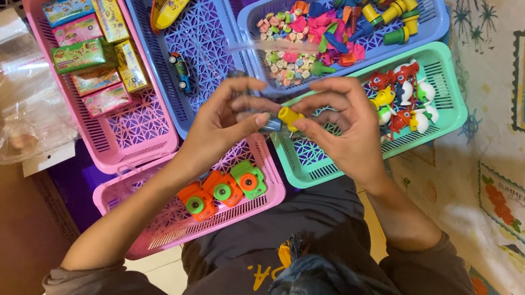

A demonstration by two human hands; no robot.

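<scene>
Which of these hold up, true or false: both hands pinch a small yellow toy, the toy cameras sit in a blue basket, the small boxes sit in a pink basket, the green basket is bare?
1. Both hands, left hand and right hand, pinch the small yellow toy. True.
2. The toy cameras sit in a blue basket. False: a pink one.
3. The small boxes sit in a pink basket. True.
4. The green basket is bare. False: it holds red and white toys.

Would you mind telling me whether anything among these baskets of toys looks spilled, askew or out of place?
Nothing looks spilled or broken. The only loose item is a crumpled clear plastic bag lying outside the baskets, left of the pink basket of small boxes. Both hands, left hand and right hand, pinch a small yellow toy above the baskets.
</scene>
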